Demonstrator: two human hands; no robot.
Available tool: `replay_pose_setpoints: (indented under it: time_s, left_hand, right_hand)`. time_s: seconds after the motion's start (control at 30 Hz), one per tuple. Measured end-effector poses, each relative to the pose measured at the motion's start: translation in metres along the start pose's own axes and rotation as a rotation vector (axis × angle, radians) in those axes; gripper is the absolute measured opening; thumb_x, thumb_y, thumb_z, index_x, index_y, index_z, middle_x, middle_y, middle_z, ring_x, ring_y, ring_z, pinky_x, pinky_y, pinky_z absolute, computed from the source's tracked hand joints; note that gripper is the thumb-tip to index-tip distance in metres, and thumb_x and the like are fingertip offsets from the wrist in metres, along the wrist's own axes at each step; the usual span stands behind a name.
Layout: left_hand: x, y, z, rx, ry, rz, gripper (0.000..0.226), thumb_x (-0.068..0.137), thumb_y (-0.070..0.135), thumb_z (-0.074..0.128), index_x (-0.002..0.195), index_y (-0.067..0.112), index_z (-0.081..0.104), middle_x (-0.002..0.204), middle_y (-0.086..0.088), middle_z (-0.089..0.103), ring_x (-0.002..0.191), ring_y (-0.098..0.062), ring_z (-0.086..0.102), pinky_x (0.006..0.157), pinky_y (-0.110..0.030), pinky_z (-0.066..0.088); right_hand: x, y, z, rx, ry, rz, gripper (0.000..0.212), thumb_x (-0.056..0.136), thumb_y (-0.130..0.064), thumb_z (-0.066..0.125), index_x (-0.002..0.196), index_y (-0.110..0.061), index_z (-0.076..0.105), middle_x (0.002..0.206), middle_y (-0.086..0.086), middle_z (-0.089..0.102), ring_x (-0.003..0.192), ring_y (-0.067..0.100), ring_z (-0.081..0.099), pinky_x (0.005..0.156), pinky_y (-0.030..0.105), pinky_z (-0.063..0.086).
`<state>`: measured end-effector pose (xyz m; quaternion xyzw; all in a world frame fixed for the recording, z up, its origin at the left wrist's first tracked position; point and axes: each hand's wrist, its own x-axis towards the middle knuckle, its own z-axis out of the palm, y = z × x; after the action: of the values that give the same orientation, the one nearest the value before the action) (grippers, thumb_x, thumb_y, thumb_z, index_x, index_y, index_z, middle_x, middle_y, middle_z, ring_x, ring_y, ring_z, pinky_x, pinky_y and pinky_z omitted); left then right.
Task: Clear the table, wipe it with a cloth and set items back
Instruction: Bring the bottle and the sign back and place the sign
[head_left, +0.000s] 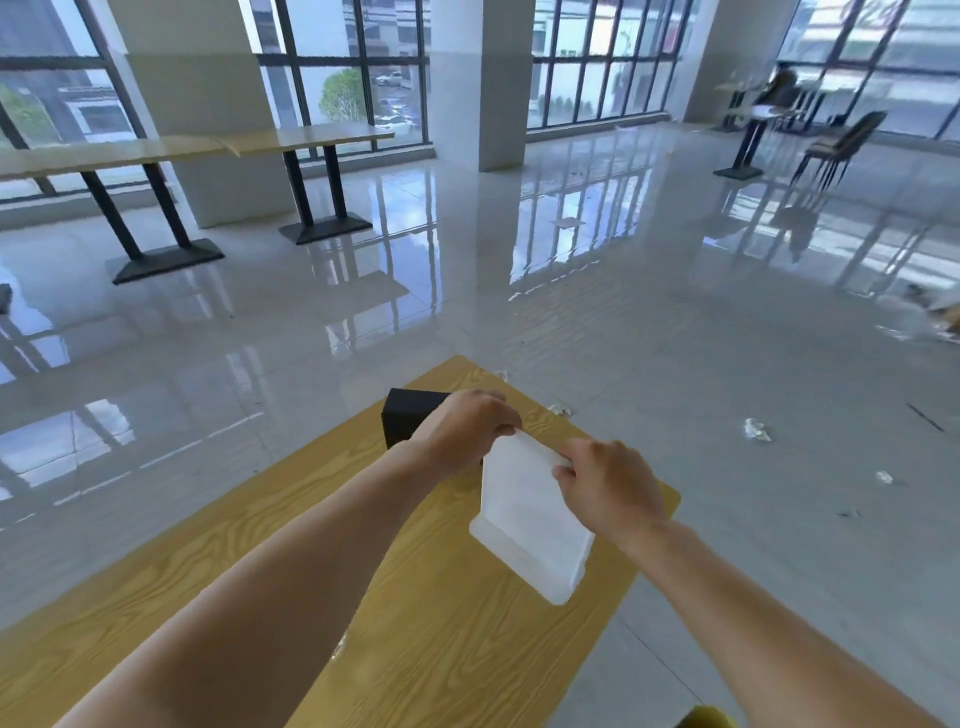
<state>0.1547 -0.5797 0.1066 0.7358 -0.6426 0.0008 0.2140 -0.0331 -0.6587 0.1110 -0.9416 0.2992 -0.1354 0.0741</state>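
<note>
At ten o'clock in the view, two long tables (171, 148) on black pedestal bases stand end to end before the tall windows (343, 67). Nearer, at the lower middle, a wood-grain table (249, 587) runs from seven o'clock up toward twelve, its far corner reaching out over the glossy tiled floor (675, 322).

On the far end of that table sits a black box (408, 418), at about eleven o'clock from the hands. The left hand (467, 428) lies in front of it, hiding its right side, with fingers curled down and thumb and fingertips pinching the upper left corner of a white plastic stand (524, 519). This stand has a flat upright panel rising from a low base that rests on the tabletop, just right of the black box; whether box and stand touch cannot be told. The right hand (608, 486) is at the panel's upper right corner, at three o'clock from the left hand, fingers folded and pressed on the top edge in a pinch.

A yellow object (706, 719) peeks in at the bottom edge, at five o'clock; what it is cannot be told. Scraps of crumpled litter (756, 430) lie scattered on the floor at three o'clock. At one o'clock, far off, dark chairs (836, 145) stand stacked beside a small pedestal table (748, 135).
</note>
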Motion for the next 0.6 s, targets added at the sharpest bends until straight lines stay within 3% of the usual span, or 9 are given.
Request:
replay_pose_setpoints:
  time_s: [0.13, 0.23, 0.33, 0.6]
  left_hand:
    - [0.044, 0.01, 0.016, -0.012, -0.005, 0.038, 0.022, 0.098, 0.015, 0.055, 0.106, 0.016, 0.076, 0.102, -0.001, 0.069, 0.095, -0.018, 0.063, 0.084, -0.03, 0.049]
    - [0.077, 0.02, 0.031, -0.033, 0.013, 0.02, 0.022, 0.098, 0.015, 0.056, 0.106, 0.015, 0.076, 0.102, -0.001, 0.07, 0.095, -0.019, 0.062, 0.084, -0.033, 0.048]
    - [0.109, 0.029, 0.047, -0.039, 0.007, -0.011, 0.021, 0.098, 0.016, 0.056, 0.105, 0.016, 0.076, 0.102, -0.001, 0.069, 0.094, -0.02, 0.061, 0.083, -0.032, 0.047]
    - [0.176, 0.036, 0.076, -0.025, -0.033, -0.07, 0.021, 0.097, 0.015, 0.057, 0.107, 0.016, 0.076, 0.103, 0.0, 0.068, 0.097, -0.017, 0.061, 0.084, -0.032, 0.048]
  right_hand:
    - [0.012, 0.035, -0.008, -0.013, 0.027, 0.05, 0.012, 0.091, -0.022, 0.054, 0.083, -0.016, 0.06, 0.082, 0.008, 0.071, 0.08, 0.032, 0.065, 0.059, 0.029, 0.031]
    - [0.027, 0.069, -0.008, 0.0, 0.029, 0.075, 0.027, 0.09, -0.02, 0.054, 0.067, -0.017, 0.041, 0.072, 0.009, 0.064, 0.07, 0.038, 0.055, 0.06, 0.032, 0.03]
    - [0.043, 0.102, -0.008, 0.031, 0.008, 0.07, 0.042, 0.089, -0.018, 0.053, 0.059, -0.021, 0.024, 0.053, -0.003, 0.036, 0.06, 0.031, 0.038, 0.059, 0.032, 0.028]
    - [0.086, 0.168, -0.002, 0.048, -0.023, 0.034, 0.042, 0.09, -0.02, 0.054, 0.06, -0.023, 0.025, 0.052, -0.008, 0.031, 0.054, 0.026, 0.036, 0.05, 0.031, 0.025]
